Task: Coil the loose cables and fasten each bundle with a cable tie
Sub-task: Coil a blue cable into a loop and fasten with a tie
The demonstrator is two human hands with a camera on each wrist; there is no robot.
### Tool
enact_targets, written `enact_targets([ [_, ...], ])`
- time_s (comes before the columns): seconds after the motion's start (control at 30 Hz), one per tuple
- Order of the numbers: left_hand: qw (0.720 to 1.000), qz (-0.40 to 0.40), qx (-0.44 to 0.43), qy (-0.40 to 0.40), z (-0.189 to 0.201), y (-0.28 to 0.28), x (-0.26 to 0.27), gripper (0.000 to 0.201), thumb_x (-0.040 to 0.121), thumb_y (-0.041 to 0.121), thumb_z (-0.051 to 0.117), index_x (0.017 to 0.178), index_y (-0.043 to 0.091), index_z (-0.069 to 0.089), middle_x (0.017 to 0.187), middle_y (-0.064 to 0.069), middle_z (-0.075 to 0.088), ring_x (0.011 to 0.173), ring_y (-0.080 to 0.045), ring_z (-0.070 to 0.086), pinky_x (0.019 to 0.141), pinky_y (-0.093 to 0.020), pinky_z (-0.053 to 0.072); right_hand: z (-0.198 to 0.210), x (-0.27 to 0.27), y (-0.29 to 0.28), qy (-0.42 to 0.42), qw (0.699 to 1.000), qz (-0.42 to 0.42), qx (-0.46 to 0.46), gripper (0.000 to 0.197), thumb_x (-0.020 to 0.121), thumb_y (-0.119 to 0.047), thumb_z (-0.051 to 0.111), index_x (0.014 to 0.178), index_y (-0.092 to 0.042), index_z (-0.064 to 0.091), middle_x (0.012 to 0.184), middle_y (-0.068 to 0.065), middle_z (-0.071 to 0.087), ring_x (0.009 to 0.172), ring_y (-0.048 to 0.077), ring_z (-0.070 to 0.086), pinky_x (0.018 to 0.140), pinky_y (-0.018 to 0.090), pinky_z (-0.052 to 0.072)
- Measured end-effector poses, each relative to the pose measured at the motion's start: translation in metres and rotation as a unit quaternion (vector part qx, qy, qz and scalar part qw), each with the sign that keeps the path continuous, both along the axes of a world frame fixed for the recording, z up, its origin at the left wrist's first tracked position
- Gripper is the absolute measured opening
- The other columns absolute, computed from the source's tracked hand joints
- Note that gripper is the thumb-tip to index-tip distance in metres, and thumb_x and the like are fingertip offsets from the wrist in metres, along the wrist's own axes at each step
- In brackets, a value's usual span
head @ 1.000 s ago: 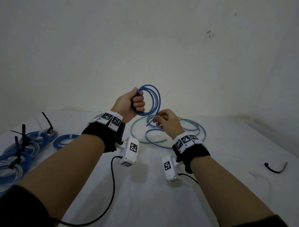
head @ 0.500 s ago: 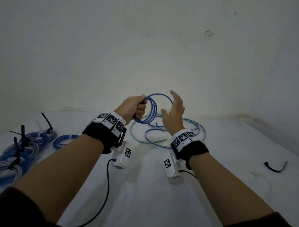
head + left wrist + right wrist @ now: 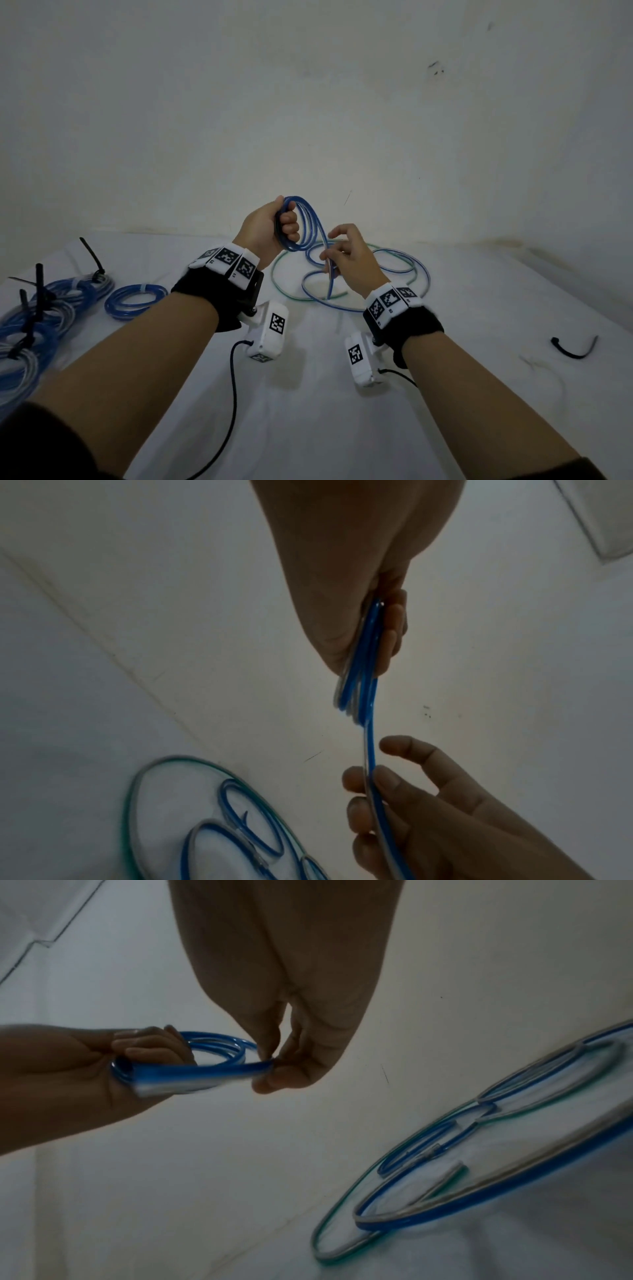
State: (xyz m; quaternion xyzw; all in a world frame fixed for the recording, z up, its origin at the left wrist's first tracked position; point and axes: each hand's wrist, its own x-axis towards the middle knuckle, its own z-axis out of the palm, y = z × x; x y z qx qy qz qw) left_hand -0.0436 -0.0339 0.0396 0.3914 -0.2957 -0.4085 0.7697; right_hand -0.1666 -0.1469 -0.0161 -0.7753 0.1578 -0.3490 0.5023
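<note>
Two hands are working low in the middle of the head view, above a white table (image 3: 308,394). The left hand (image 3: 270,228) is closing its grip fully round a small coil (image 3: 305,222) of blue cable, fingers curled through the loops and thumb on top. Just to its right, the right hand (image 3: 349,257) is pinching the running strand of that same blue cable (image 3: 329,274) between thumb and fingertips (image 3: 356,780), the remaining fingers lying loose. Beyond the hands, toward the centre of the frame, the uncoiled length is lying in wide loops on the table, tangled with a green cable (image 3: 284,291). At the left edge of the frame, tied bundles (image 3: 37,315) are sitting with black tie tails standing up, and one small untied-looking blue coil (image 3: 135,301) is lying beside them. A loose black cable tie (image 3: 573,349) is lying at the right edge.

The step in hand seems to be laying the next loop. To do it well, the right hand should be letting the strand slide through a light pinch, matching each new loop to the ones already held, while the left is keeping firm pressure so nothing springs open. Lifting the slack clear of the green cable should prevent it from dragging along.
</note>
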Motion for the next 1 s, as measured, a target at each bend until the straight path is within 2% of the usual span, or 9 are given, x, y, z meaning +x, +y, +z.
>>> enact_targets([
  [0.13,0.998,0.037,-0.035,0.027,0.002,-0.003,0.001,0.036,0.102,0.024,0.025,0.077,0.013,0.047,0.046,0.009,0.041,0.04,-0.006,0.036,0.045,-0.017,0.033,0.002,-0.002,0.01,-0.021,0.993,0.084,0.074,0.027,0.094,0.012,0.036,0.105,0.0,0.057,0.082,0.013,0.061,0.062,0.012,0.065,0.065,0.026,0.058],
  [0.27,0.996,0.067,-0.051,-0.01,-0.002,-0.009,-0.002,0.03,0.102,0.021,0.029,0.08,0.013,0.047,0.052,0.009,0.048,0.046,-0.006,0.043,0.053,-0.019,0.039,0.005,-0.002,0.018,-0.067,0.985,0.108,0.119,0.019,0.088,0.011,0.052,0.103,0.002,0.06,0.086,0.014,0.065,0.073,0.016,0.069,0.075,0.03,0.057],
  [0.4,0.994,0.072,-0.056,-0.054,-0.009,-0.014,-0.008,0.027,0.102,0.022,0.031,0.083,0.012,0.047,0.059,0.007,0.054,0.058,-0.01,0.048,0.061,-0.022,0.043,0.005,0.003,0.021,-0.085,0.993,0.033,0.073,0.012,0.087,0.001,0.06,0.087,-0.01,0.065,0.08,0.009,0.065,0.062,0.011,0.064,0.064,0.024,0.056],
  [0.5,0.993,0.076,-0.059,-0.072,-0.014,-0.017,-0.014,0.023,0.101,0.027,0.033,0.091,0.011,0.047,0.069,0.002,0.059,0.064,-0.013,0.057,0.064,-0.026,0.051,0.002,0.007,0.022,-0.093,0.995,-0.042,0.001,0.014,0.084,-0.008,0.068,0.077,-0.02,0.065,0.09,0.004,0.056,0.068,0.013,0.06,0.062,0.024,0.054],
  [0.6,0.988,0.094,-0.051,-0.115,-0.018,-0.021,-0.021,0.026,0.101,0.032,0.034,0.095,0.009,0.047,0.071,-0.001,0.061,0.065,-0.015,0.059,0.066,-0.029,0.051,0.001,0.01,0.023,-0.099,0.992,-0.069,-0.019,0.017,0.084,-0.011,0.069,0.07,-0.019,0.063,0.089,0.008,0.056,0.067,0.014,0.059,0.066,0.033,0.057],
  [0.7,0.98,0.107,-0.021,-0.168,-0.02,-0.022,-0.027,0.031,0.1,0.034,0.034,0.094,0.007,0.048,0.071,-0.003,0.058,0.059,-0.014,0.055,0.059,-0.026,0.046,0.002,0.01,0.023,-0.09,0.992,-0.086,-0.017,0.022,0.084,-0.012,0.069,0.064,-0.016,0.059,0.08,0.014,0.058,0.059,0.015,0.058,0.063,0.029,0.053],
  [0.83,0.985,0.064,-0.013,-0.161,-0.019,-0.02,-0.029,0.031,0.102,0.028,0.031,0.085,0.009,0.05,0.069,-0.004,0.051,0.054,-0.011,0.05,0.051,-0.018,0.043,0.002,0.006,0.024,-0.086,0.994,-0.055,0.043,0.01,0.085,-0.006,0.066,0.078,0.0,0.068,0.065,0.011,0.06,0.049,0.004,0.056,0.056,0.017,0.05],
  [0.9,0.976,0.074,-0.001,-0.207,-0.019,-0.02,-0.029,0.028,0.102,0.022,0.031,0.082,0.01,0.047,0.069,-0.003,0.049,0.05,-0.007,0.048,0.049,-0.016,0.041,0.002,0.003,0.023,-0.085,0.994,-0.028,0.065,0.013,0.087,-0.006,0.063,0.086,0.006,0.069,0.066,0.01,0.063,0.053,0.004,0.06,0.061,0.02,0.054],
  [1.0,0.943,0.132,0.025,-0.304,-0.021,-0.024,-0.026,0.026,0.101,0.02,0.035,0.078,0.012,0.045,0.066,-0.002,0.047,0.053,-0.01,0.044,0.053,-0.019,0.038,0.004,-0.004,0.021,-0.094,0.993,-0.028,0.071,0.01,0.089,-0.007,0.06,0.085,0.001,0.064,0.07,0.012,0.063,0.058,0.013,0.063,0.063,0.03,0.057],
])
